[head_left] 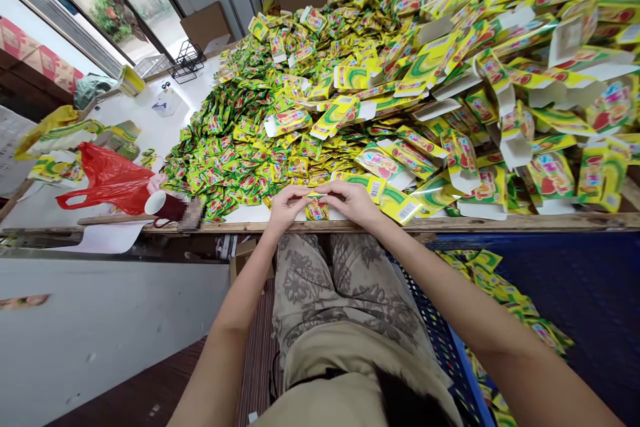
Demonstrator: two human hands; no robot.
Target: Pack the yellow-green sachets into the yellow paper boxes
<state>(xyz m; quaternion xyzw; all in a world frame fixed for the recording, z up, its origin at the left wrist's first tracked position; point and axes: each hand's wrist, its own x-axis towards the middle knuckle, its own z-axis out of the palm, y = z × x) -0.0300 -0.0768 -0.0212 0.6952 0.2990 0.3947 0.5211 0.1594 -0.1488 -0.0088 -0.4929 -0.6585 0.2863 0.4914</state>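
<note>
Between both hands, at the table's front edge, is a small yellow-green packet (pixel 317 209) with red print. My left hand (pixel 289 205) pinches its left upper edge, and my right hand (pixel 353 202) pinches the right upper edge. Just beyond my fingers, a large heap of similar small packets (pixel 235 167) spreads over the table. To the right lie many yellow open-ended card boxes (pixel 390 163), piled loosely on one another. One flattened yellow box (pixel 400 203) is close beside my right hand.
A dark mug (pixel 173 208) and a red plastic bag (pixel 107 180) are on the left of the white table (pixel 170 107). A black wire rack (pixel 188 61) stands farther back. Below right, a blue crate (pixel 565 280) holds filled yellow boxes or packets.
</note>
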